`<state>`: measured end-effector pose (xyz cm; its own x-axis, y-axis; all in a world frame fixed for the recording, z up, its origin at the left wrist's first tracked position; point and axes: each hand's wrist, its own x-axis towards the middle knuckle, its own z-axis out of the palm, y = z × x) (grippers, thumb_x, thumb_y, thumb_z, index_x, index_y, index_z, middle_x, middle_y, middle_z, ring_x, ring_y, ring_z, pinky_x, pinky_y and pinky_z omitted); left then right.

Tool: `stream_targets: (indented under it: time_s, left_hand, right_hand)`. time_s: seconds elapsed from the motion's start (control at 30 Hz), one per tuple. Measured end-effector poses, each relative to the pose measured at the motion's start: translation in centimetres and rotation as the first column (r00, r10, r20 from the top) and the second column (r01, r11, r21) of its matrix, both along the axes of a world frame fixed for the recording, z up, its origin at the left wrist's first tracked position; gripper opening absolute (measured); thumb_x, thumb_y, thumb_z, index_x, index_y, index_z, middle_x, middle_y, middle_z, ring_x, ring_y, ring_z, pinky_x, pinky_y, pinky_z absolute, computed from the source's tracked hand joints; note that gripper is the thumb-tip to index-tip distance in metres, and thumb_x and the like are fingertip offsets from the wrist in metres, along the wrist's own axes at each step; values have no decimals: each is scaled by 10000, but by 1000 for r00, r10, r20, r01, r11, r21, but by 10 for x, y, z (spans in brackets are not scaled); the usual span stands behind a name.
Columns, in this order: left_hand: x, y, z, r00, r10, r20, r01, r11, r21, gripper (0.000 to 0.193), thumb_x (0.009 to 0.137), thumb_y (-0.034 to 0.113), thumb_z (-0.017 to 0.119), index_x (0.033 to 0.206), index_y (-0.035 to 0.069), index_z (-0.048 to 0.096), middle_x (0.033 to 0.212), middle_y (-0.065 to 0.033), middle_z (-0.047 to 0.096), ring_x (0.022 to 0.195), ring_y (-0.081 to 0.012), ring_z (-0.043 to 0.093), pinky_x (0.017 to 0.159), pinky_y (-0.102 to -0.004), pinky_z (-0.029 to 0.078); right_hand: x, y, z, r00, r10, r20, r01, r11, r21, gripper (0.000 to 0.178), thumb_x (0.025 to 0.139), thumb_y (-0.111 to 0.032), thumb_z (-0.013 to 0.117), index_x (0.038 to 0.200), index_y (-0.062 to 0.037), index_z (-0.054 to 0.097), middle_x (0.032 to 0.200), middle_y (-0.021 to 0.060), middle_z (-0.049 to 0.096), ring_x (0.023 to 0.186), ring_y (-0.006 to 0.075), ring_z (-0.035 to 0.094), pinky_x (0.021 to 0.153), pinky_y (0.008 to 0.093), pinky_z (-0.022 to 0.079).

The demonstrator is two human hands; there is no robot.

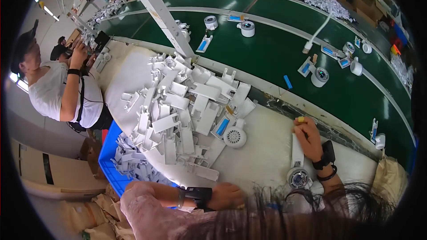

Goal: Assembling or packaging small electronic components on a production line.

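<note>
A white handheld fan (297, 155) lies on the pale tabletop at the right, its round grille facing up and its handle pointing away from me. Against the far part of that handle, the fingers of my right hand (309, 140) are bent and closed; a yellow band is on one fingertip. My left hand (224, 196) rests low over the near side of the table, its fingers largely covered by dark hair, so their grip is hidden. Another white fan (234, 137), with a blue battery (222, 126) in its opened handle, lies beside a heap of white plastic casings (178, 102).
Beyond the table runs a green conveyor belt (267, 58) carrying several fan units and a loose blue battery (288, 82). A white post (158, 13) rises at its near edge. At the left, a blue bin (106, 151) holds more casings; a person (66, 89) stands behind it.
</note>
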<state>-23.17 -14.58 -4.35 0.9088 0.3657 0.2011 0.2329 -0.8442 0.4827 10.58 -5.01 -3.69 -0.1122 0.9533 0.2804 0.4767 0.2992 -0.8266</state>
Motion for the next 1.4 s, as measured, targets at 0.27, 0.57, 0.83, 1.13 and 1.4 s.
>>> stream_targets:
  time_s: [0.27, 0.57, 0.83, 1.13, 1.4]
  left_hand:
    - [-5, 2, -8, 966, -4, 257, -9, 999, 49, 165, 779, 239, 637, 876, 113, 591, 771, 2, 522, 718, -148, 567, 533, -285, 444]
    - [-44, 83, -7, 896, 304, 323, 253, 249, -935, 220, 926, 260, 540, 1042, 79, 588, 819, -7, 585, 679, -91, 580, 525, -235, 441]
    - [-133, 221, 101, 794, 603, -76, -136, 55, -989, 235, 942, 230, 539, 1100, 62, 578, 823, -52, 652, 510, -101, 590, 380, -209, 406]
    - [-224, 495, 27, 369, 927, 66, -877, 371, -304, 384, 817, 183, 625, 1154, 1, 592, 1046, -205, 641, 879, -373, 642, 788, -437, 521]
    - [-271, 639, -53, 196, 820, 539, -320, 573, -755, 439, 928, 285, 542, 1318, 89, 499, 1171, -132, 606, 1007, -298, 602, 785, -446, 533]
  right_hand:
    - [-17, 11, 7, 1000, -15, 15, 17, 992, -127, 137, 923, -83, 586, 825, 13, 597, 1094, 110, 517, 991, 238, 562, 863, 334, 442]
    - [9, 47, -24, 956, -187, -225, 44, 852, -522, 298, 932, -259, 642, 740, -33, 605, 747, 36, 643, 676, 117, 592, 618, 262, 474]
    - [20, 61, -18, 924, -354, -147, 133, 656, -743, 421, 934, -331, 597, 670, -8, 651, 616, 53, 624, 547, 118, 563, 507, 268, 437]
    - [3, 72, 20, 947, -296, -127, 133, 717, -684, 511, 951, -373, 578, 599, -2, 594, 579, 99, 615, 421, 151, 549, 382, 265, 394]
    - [18, 60, -39, 869, -413, -272, 96, 681, -726, 469, 948, -267, 606, 568, 5, 568, 524, 95, 578, 392, 133, 536, 374, 269, 415]
